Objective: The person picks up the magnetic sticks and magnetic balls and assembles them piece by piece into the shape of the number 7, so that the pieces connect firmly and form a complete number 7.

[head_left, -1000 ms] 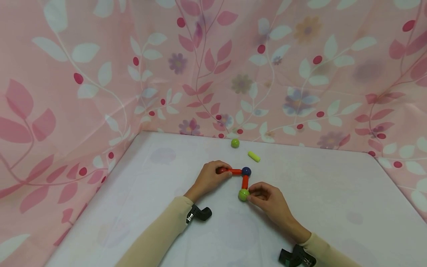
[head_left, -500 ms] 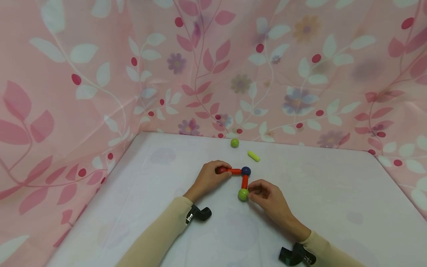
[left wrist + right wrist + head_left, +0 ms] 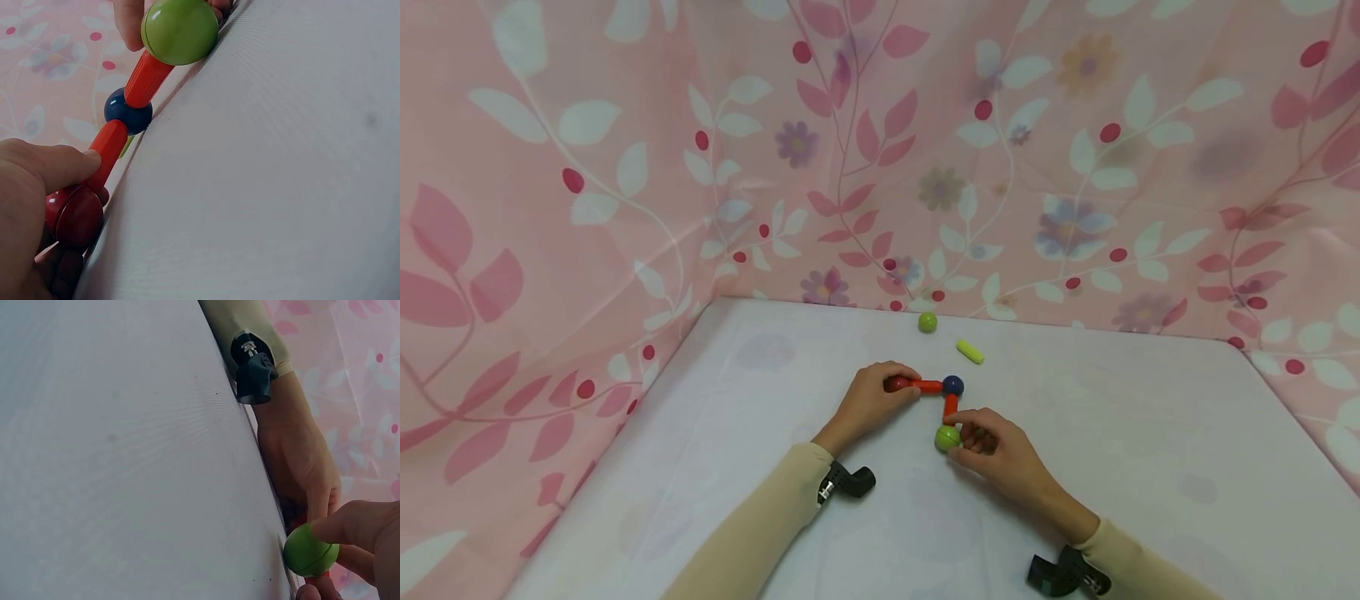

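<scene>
Two red rods and three balls form a bent chain on the white table. My left hand (image 3: 874, 397) grips its left end, a dark red ball (image 3: 80, 215), with the thumb lying along the first red rod (image 3: 929, 387). That rod meets a navy blue ball (image 3: 952, 385) at the corner. From there the second red rod (image 3: 951, 404) runs toward me to a green ball (image 3: 947, 439). My right hand (image 3: 1006, 454) pinches the green ball, thumb on its near side and a fingertip at its joint with the rod. In the right wrist view the thumb (image 3: 350, 522) overlaps the green ball.
Farther back on the table (image 3: 1150, 433) lie a loose green ball (image 3: 928, 322) and a short yellow-green rod (image 3: 970, 352). A pink floral curtain (image 3: 880, 167) rises behind and on the left. Black camera mounts (image 3: 847, 481) sit on both wrists.
My right hand's fingers have shifted left, from beside the green ball to around it, one fingertip now over the rod's lower end. The left hand and the chain look unmoved.
</scene>
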Available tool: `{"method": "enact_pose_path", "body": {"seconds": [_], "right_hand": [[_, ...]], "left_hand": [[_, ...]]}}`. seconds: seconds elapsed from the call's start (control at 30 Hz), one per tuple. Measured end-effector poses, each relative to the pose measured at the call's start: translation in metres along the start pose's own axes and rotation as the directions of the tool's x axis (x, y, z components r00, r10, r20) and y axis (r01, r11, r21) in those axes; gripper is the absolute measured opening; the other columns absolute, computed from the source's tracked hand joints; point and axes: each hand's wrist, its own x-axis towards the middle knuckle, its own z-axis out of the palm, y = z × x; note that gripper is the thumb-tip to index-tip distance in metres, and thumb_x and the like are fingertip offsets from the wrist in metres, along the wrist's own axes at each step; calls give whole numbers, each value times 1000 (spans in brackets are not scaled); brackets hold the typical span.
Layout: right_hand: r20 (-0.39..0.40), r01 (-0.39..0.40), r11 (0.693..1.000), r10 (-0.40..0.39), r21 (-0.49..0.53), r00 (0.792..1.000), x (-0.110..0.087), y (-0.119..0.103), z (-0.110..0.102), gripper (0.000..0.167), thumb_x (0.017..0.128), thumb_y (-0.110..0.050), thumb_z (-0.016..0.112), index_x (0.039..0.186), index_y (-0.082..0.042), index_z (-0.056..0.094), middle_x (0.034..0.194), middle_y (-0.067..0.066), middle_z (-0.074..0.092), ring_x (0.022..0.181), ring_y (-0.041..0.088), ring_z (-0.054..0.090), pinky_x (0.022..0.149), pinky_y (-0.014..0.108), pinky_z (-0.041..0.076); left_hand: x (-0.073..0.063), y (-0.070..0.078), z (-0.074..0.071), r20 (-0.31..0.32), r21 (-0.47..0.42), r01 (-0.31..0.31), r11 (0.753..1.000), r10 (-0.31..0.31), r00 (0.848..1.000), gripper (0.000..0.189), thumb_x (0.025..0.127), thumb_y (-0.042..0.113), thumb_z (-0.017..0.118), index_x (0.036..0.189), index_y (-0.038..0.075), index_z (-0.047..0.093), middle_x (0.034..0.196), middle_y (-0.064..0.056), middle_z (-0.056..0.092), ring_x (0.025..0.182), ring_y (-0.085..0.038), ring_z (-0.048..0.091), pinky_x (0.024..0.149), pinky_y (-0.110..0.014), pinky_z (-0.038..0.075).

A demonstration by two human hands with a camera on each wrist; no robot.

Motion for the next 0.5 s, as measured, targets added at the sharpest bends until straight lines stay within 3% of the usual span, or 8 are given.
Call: {"method": "enact_pose_path", "body": {"seconds": [0.17, 0.5], "right_hand": [[-6, 15, 1000, -15, -15, 1000, 0, 1, 1, 37, 87, 2, 80, 121, -14, 74, 97, 3, 62, 83, 19, 61, 72, 28, 52], [6, -34, 999, 34, -24, 999, 1, -3, -3, 36, 88, -2, 81, 121, -13, 74, 99, 5, 63, 85, 21, 62, 74, 29, 53]], "left_hand": [[0, 0, 0, 3, 0, 4, 1000, -4, 1000, 21, 96, 21, 77, 116, 19, 78, 112, 9, 70, 101, -14, 59, 84, -33, 50], [1, -2, 1, -1, -6, -3, 1000, 3, 1000, 19, 95, 22, 77, 115, 22, 78, 111, 11, 70, 101, -13, 59, 85, -34, 49]]}}
